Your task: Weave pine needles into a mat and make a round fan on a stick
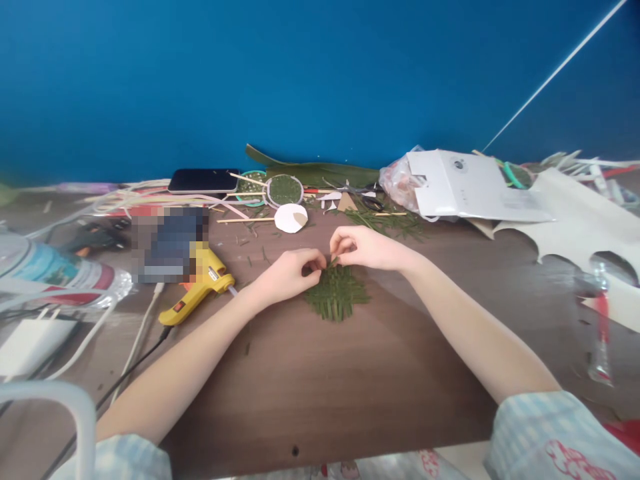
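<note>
- Brown wooden table (310, 387), largest thing in view, runs under everything, with a blue wall behind at 12 o'clock.
- White cut card sheet (565, 227) lies at 2 o'clock of the hands, well apart from them, with a white paper bag (470, 187) and a crumpled plastic bag (397, 177) just beside it.
- Plastic bottle (55, 270) lies on its side at 9 o'clock, near the table's left end; white charger plug (30, 343) below it.
- Yellow glue gun (197, 293) rests at 9 o'clock of the left hand, near but apart, nozzle pointing toward the wrist, cord trailing to 7 o'clock.
- Long green leaf (320, 173) sits against the wall at 12 o'clock, dark phone (203, 180) at 11 o'clock.
- Woven green mat (336, 293) of thin leaf strips lies flat at mid-table, directly at 6 o'clock of both hands, its top edge under the fingertips.
- Left hand (287, 275) pinches at the mat's 11 o'clock corner, thumb and forefinger pressed together on a strip end.
- Right hand (365, 248) meets it from 1 o'clock, fingertips closed on the same upstanding strip tip.
- Round green-filled hoop (284, 190) and white paper disc (291, 218) sit at 12 o'clock, loose green strips (395, 223) at 1 o'clock.
- Judged step: weaving, tucking a strip at the far edge.
- Judged next need: keep neighbouring strips pinned down, thread the tip over-under, pull snug without tearing.
</note>
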`<state>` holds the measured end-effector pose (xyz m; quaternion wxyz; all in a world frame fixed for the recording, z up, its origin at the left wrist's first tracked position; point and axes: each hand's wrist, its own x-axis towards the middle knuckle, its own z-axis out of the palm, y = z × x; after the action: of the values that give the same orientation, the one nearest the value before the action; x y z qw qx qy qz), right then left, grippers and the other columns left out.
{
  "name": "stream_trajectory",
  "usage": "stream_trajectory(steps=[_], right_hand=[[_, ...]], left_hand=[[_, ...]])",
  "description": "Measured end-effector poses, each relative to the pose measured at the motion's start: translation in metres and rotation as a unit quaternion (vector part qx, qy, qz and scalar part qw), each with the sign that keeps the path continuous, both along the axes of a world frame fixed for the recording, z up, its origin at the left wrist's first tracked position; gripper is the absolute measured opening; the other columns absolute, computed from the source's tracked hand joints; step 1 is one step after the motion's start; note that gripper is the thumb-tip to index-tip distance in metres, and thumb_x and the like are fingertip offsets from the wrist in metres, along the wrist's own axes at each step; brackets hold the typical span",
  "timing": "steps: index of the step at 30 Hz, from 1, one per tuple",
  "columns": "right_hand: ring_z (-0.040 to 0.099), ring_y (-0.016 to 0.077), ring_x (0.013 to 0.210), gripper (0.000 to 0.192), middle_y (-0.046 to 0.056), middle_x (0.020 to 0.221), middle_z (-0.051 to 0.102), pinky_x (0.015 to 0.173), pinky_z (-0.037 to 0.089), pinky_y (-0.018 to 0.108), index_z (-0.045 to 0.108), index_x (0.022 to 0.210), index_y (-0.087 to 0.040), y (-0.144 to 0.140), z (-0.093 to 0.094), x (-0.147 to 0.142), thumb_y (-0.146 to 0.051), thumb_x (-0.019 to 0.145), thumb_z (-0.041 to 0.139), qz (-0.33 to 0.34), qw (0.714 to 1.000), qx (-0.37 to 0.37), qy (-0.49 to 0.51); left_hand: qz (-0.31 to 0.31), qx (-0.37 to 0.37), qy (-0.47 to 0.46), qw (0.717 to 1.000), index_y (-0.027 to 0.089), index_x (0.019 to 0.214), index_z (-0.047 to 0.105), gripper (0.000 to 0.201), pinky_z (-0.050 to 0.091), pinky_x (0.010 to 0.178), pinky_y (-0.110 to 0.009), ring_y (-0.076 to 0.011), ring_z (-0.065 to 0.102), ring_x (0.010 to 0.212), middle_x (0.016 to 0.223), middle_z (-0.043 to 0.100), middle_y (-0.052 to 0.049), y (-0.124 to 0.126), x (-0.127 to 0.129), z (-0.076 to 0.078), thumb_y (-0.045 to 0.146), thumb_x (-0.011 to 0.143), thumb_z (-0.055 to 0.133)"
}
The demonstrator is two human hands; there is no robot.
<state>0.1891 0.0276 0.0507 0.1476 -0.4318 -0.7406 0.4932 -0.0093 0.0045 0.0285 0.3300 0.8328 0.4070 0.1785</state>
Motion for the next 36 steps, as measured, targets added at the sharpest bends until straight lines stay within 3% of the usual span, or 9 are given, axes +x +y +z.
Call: stream_trajectory(steps=[6, 12, 17, 20, 27, 32, 36], right_hand=[[0.062, 0.0139, 0.074, 0.016, 0.002, 0.078, 0.067, 0.071, 0.044, 0.028, 0.049, 0.080, -0.018, -0.003, 0.000, -0.004, -0.015, 0.069, 0.061, 0.026, 0.999, -0.022, 0.020], [0.061, 0.0143, 0.071, 0.018, 0.003, 0.078, 0.068, 0.064, 0.042, 0.027, 0.053, 0.082, -0.018, -0.007, 0.003, -0.009, -0.034, 0.075, 0.059, -0.003, 1.000, 0.007, -0.014], [0.060, 0.0127, 0.067, 0.004, 0.003, 0.073, 0.068, 0.060, 0.041, 0.024, 0.052, 0.077, -0.018, -0.006, 0.002, -0.007, -0.021, 0.075, 0.051, -0.015, 0.999, 0.020, -0.045], [0.056, 0.0115, 0.060, 0.008, 0.000, 0.065, 0.066, 0.056, 0.039, 0.023, 0.051, 0.076, -0.019, -0.005, 0.000, -0.005, -0.015, 0.071, 0.047, -0.009, 0.996, 0.037, -0.080], [0.055, 0.0108, 0.054, 0.003, -0.003, 0.057, 0.062, 0.053, 0.037, 0.022, 0.052, 0.069, -0.019, -0.005, -0.003, -0.006, -0.018, 0.067, 0.053, -0.005, 0.988, 0.053, -0.142], [0.055, 0.0114, 0.058, 0.006, -0.001, 0.066, 0.064, 0.052, 0.033, 0.023, 0.053, 0.067, -0.020, -0.008, -0.004, -0.011, -0.020, 0.067, 0.059, -0.023, 0.977, 0.078, -0.195], [0.054, 0.0115, 0.059, 0.006, -0.001, 0.067, 0.064, 0.052, 0.033, 0.023, 0.053, 0.068, -0.020, -0.009, -0.005, -0.012, -0.021, 0.068, 0.059, -0.025, 0.974, 0.089, -0.209]], left_hand=[[0.010, -0.007, 0.010, 1.000, 0.018, 0.082, 0.058, 0.015, 0.045, 0.072, -0.024, -0.0131, 0.060, 0.075, 0.080, 0.064, 0.001, 0.000, 0.000, 0.001, 0.015, 0.074, 0.045], [0.012, 0.011, 0.020, 1.000, 0.017, 0.079, 0.056, 0.011, 0.045, 0.069, -0.025, -0.0137, 0.059, 0.072, 0.078, 0.064, 0.000, -0.001, 0.001, 0.001, 0.015, 0.076, 0.046], [-0.008, 0.037, 0.020, 0.999, 0.017, 0.082, 0.057, 0.013, 0.045, 0.073, -0.025, -0.0135, 0.059, 0.075, 0.081, 0.062, -0.001, -0.001, 0.002, -0.003, 0.012, 0.075, 0.047], [-0.015, 0.044, 0.027, 0.999, 0.017, 0.084, 0.057, 0.014, 0.045, 0.074, -0.025, -0.0135, 0.058, 0.077, 0.082, 0.060, -0.001, -0.001, 0.002, -0.003, 0.012, 0.075, 0.047], [-0.027, 0.046, 0.031, 0.998, 0.018, 0.090, 0.055, 0.017, 0.045, 0.076, -0.026, -0.0136, 0.057, 0.080, 0.086, 0.058, -0.002, -0.001, 0.001, -0.005, 0.012, 0.077, 0.047], [-0.008, 0.037, 0.015, 0.999, 0.019, 0.098, 0.048, 0.025, 0.045, 0.074, -0.026, -0.0135, 0.056, 0.080, 0.087, 0.058, -0.001, -0.002, 0.002, -0.009, 0.010, 0.075, 0.050], [0.011, 0.042, 0.014, 0.999, 0.019, 0.090, 0.050, 0.015, 0.044, 0.072, -0.026, -0.0137, 0.055, 0.077, 0.083, 0.057, -0.001, -0.003, 0.005, -0.010, 0.011, 0.076, 0.050]])
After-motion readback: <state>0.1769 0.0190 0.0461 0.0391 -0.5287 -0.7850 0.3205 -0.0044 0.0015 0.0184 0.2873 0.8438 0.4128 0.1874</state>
